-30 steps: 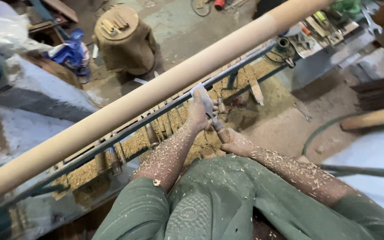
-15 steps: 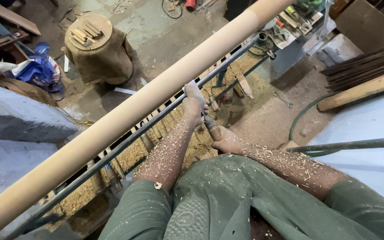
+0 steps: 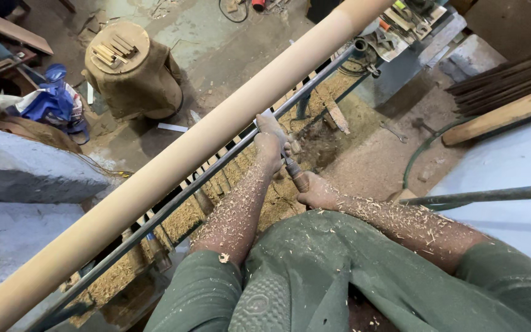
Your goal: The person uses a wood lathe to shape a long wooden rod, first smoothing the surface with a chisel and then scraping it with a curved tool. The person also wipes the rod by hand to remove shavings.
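A long pale wooden pole (image 3: 173, 161) runs slantwise across the room, with a dark steel rail (image 3: 228, 165) just beside it on the person's side. Beyond the pole stands a sack-wrapped stump (image 3: 135, 80), and a crumpled blue bag (image 3: 49, 103) further left. The left hand (image 3: 271, 142) presses on the rail near the pole; the right hand (image 3: 318, 193) is closed around a chisel handle (image 3: 296, 175)

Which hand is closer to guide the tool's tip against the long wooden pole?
Probably the left hand. It rests on the metal rail beside the wooden pole, over the turning tool's front end. The right hand grips the handle farther back.
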